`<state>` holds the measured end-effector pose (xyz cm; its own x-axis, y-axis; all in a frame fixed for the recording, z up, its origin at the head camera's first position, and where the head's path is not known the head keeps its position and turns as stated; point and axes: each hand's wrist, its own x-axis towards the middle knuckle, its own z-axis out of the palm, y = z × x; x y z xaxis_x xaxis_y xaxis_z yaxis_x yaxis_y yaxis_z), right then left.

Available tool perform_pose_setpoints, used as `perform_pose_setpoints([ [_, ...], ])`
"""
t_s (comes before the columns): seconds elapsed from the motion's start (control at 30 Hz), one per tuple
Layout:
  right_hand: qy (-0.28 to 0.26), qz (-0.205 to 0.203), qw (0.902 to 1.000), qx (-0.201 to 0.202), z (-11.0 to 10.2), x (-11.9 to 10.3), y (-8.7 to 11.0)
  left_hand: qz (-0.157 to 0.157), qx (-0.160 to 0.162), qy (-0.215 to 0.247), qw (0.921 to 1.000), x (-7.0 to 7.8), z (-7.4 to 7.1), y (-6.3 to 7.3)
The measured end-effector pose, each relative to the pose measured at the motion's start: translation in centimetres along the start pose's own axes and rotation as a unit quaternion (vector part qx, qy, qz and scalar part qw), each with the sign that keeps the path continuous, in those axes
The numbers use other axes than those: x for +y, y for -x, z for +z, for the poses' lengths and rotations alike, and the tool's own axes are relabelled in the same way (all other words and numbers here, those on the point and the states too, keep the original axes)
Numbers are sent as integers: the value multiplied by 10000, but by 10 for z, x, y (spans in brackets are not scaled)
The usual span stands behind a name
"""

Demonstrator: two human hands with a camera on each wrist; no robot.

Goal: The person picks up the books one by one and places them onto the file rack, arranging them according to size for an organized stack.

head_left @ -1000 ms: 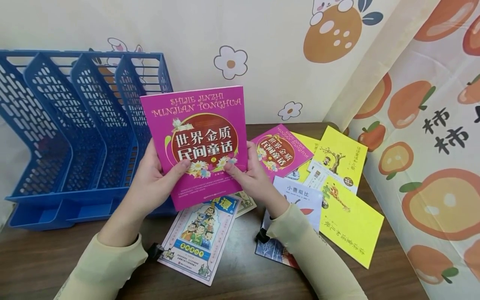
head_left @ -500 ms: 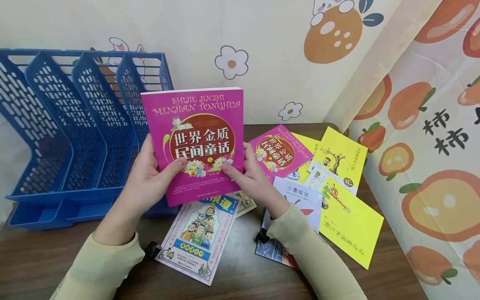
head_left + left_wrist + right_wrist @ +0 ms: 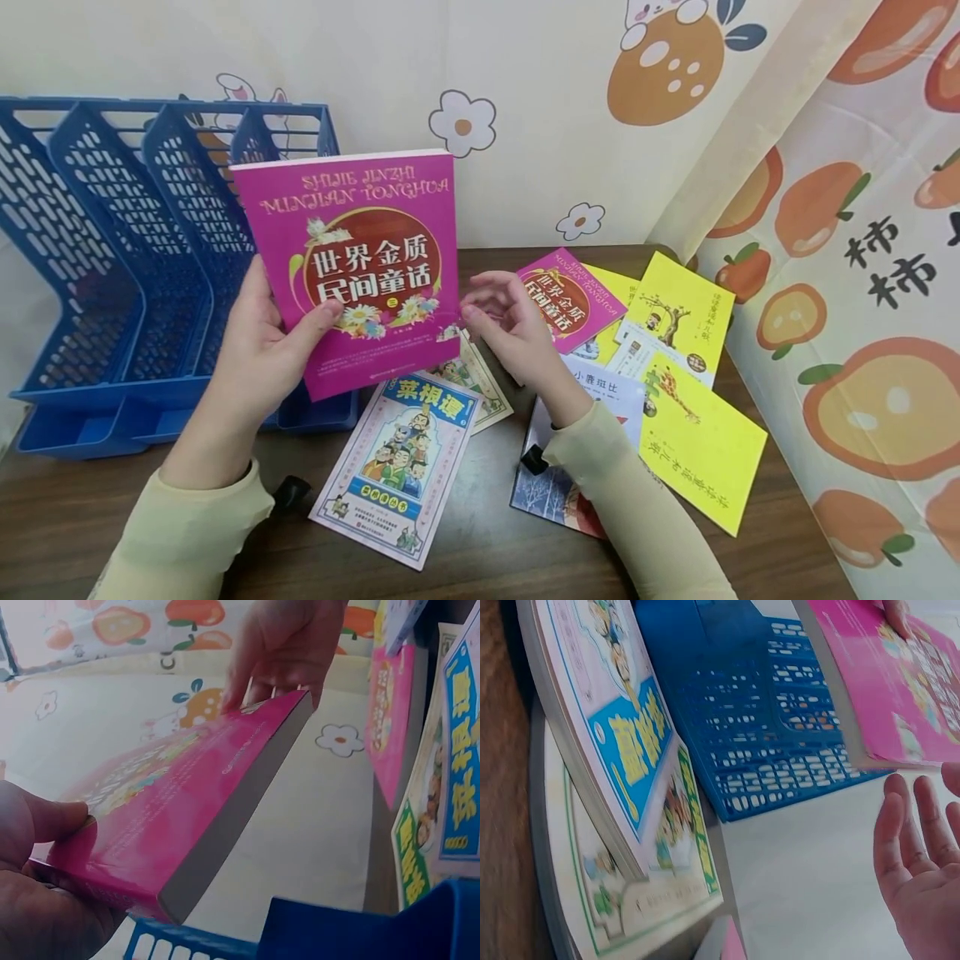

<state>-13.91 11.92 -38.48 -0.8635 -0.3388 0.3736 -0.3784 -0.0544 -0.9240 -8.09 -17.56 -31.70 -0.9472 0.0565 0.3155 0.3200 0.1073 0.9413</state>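
Observation:
My left hand [image 3: 273, 342] grips a thick magenta paperback book [image 3: 375, 242] by its left side, thumb on the cover and fingers behind. The book is held upright above the table, its front cover facing me. In the left wrist view the thumb presses the cover of the magenta book [image 3: 172, 802] near its spine. My right hand [image 3: 517, 329] is just off the book's right edge, fingers loosely bent and holding nothing. In the right wrist view the right hand [image 3: 926, 862] shows its palm and spread fingers below the book's edge [image 3: 877, 761].
A blue slotted file rack [image 3: 172, 250] with several compartments stands at the left, partly behind the book. A light-blue comic-style book [image 3: 401, 475] lies in front, over a cream book [image 3: 483, 383]. Another magenta book [image 3: 577, 300], yellow books [image 3: 705, 450] and a deer-picture book [image 3: 600, 400] lie at the right.
The magenta book has moved left and slightly up in my left hand, toward the rack. My right hand has let go of its right edge.

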Motion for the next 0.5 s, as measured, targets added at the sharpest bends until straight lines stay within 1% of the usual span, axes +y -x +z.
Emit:
perform_pose_setpoints([
  [0.07,24,18,9999,131,-5,0,-1,94,156,70,9998,2,-5,-1],
  [0.17,66,86,9993,357,-11,0,-2,242,465,18,9986,6,-14,-3],
  [0.3,102,231,9982,545,-17,0,-2,418,918,181,9947,10,-28,-5],
  [0.33,115,245,9981,563,-18,0,-2,486,1046,337,9928,10,-32,-6],
  [0.4,111,278,9980,561,-19,1,-2,690,1323,751,9860,11,-40,-7],
  [0.5,265,365,9976,523,-21,2,-2,1053,1777,1135,9718,13,-52,-8],
])
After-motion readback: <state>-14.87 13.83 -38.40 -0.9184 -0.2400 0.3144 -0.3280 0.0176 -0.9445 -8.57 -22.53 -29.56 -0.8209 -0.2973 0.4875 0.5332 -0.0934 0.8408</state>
